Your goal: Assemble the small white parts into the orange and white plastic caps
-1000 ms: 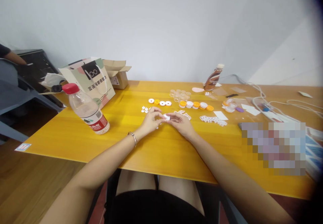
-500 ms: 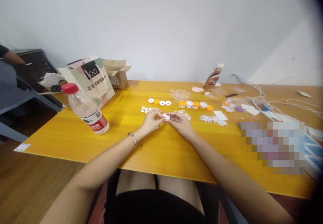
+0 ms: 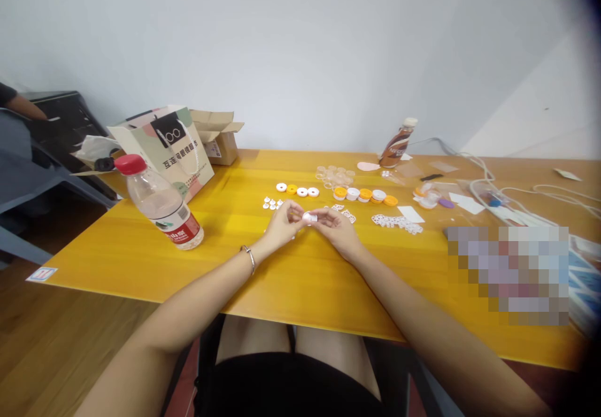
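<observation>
Over the yellow table (image 3: 188, 279), my left hand (image 3: 283, 224) and my right hand (image 3: 337, 229) meet at the fingertips around a small white round piece (image 3: 310, 217). Both hands pinch it from opposite sides. Small white pegged pieces (image 3: 272, 203) stand just beyond my left hand. Behind my hands lies a row of white and orange rings (image 3: 302, 192), and to its right a row of orange and white round caps (image 3: 365, 195). White perforated pieces (image 3: 397, 223) lie right of my right hand. Clear rings (image 3: 334, 176) are grouped farther back.
A red-capped water bottle (image 3: 164, 210) and a paper bag (image 3: 164, 154) stand at left, before a cardboard box (image 3: 220, 144). A brown drink bottle (image 3: 398, 144) stands at the back. Cables (image 3: 483, 185) and a pixelated item (image 3: 516, 273) are at right. A person's arm (image 3: 25, 105) shows far left.
The white piece has turned slightly between my fingertips, and my left fingers have shifted a little. The things on the table lie as before.
</observation>
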Action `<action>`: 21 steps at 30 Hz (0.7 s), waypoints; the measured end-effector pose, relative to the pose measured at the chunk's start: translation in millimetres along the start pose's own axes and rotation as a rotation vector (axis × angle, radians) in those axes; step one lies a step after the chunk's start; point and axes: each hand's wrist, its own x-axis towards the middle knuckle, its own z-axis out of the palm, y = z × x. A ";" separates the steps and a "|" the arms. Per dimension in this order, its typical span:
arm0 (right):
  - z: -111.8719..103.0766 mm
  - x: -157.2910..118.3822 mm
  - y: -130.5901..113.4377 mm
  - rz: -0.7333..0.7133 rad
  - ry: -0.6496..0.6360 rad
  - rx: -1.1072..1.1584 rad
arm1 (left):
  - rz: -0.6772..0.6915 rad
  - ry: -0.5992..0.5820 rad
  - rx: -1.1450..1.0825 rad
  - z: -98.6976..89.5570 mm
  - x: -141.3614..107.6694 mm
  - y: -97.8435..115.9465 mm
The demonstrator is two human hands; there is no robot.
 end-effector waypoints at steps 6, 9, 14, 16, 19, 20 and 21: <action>1.7 -2.3 -3.9 -0.005 0.014 0.013 | -0.044 -0.031 -0.084 -1.6 4.4 -4.7; 1.8 -2.3 -4.5 -0.011 0.021 0.040 | -0.085 -0.039 -0.109 -2.0 3.7 -3.0; 1.7 -1.4 -4.6 -0.018 0.026 0.064 | -0.112 -0.048 -0.136 -1.2 0.9 2.7; 1.9 -1.4 -4.6 -0.015 0.027 0.065 | -0.111 -0.048 -0.135 -0.8 0.5 3.5; 2.1 -2.0 -4.3 -0.011 0.028 0.062 | -0.100 -0.051 -0.132 -0.6 0.8 2.6; 2.0 -2.3 -4.2 -0.011 0.028 0.063 | -0.097 -0.052 -0.132 -0.6 1.1 2.0; 2.0 -2.6 -4.0 -0.010 0.028 0.066 | -0.097 -0.051 -0.132 -0.7 1.4 1.3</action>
